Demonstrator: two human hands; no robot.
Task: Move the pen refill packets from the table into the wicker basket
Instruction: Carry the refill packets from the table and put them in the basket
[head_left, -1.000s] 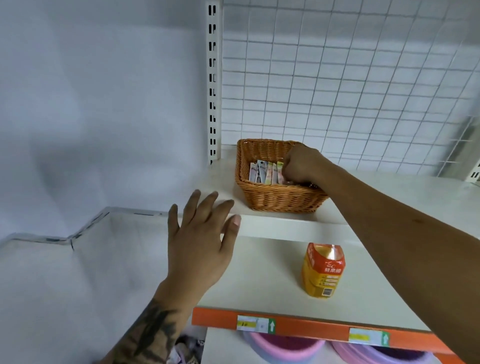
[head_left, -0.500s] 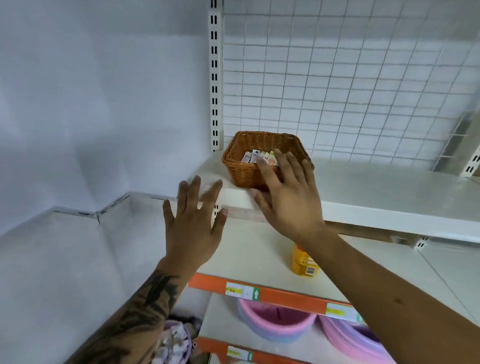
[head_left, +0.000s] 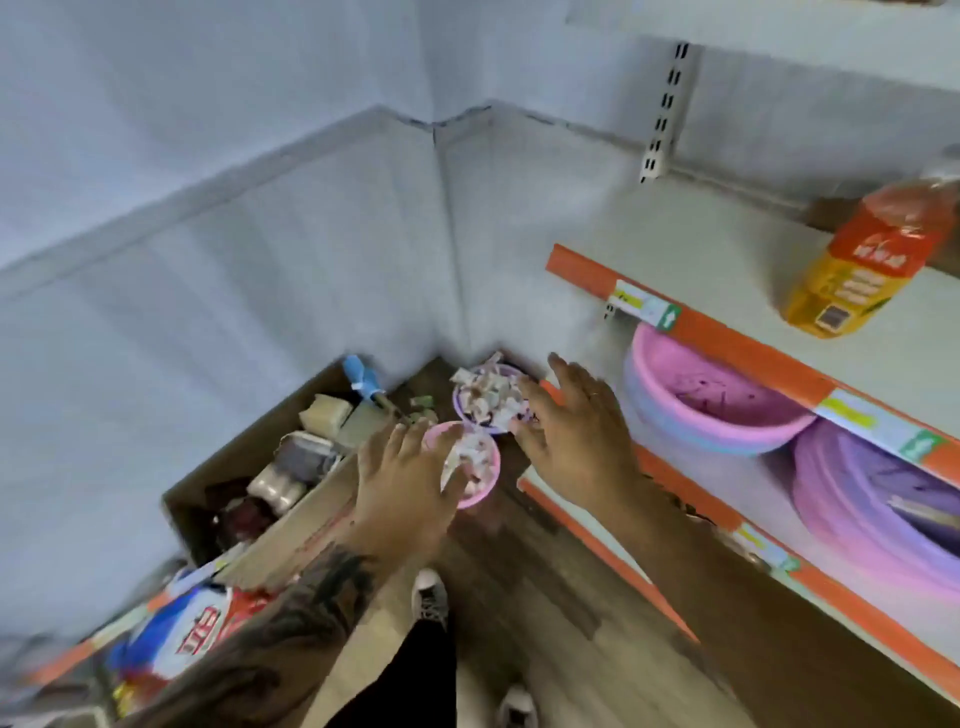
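Pale grey-white walls (head_left: 218, 156) meet in a corner above a dark wood-plank floor (head_left: 561, 597). Right of that corner stands a white metal shelving unit with orange price-strip edges (head_left: 727, 338), its slotted white upright (head_left: 662, 114) fixed against the wall. Left of the corner, on the floor, sits an open brown cardboard box (head_left: 280, 519).

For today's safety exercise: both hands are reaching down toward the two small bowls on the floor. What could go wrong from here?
1. The purple bowl is heaped with packets past its rim, so a knock from the right hand could spill them.
2. The pink bowl sits close by the cardboard box; the left hand may tip it.
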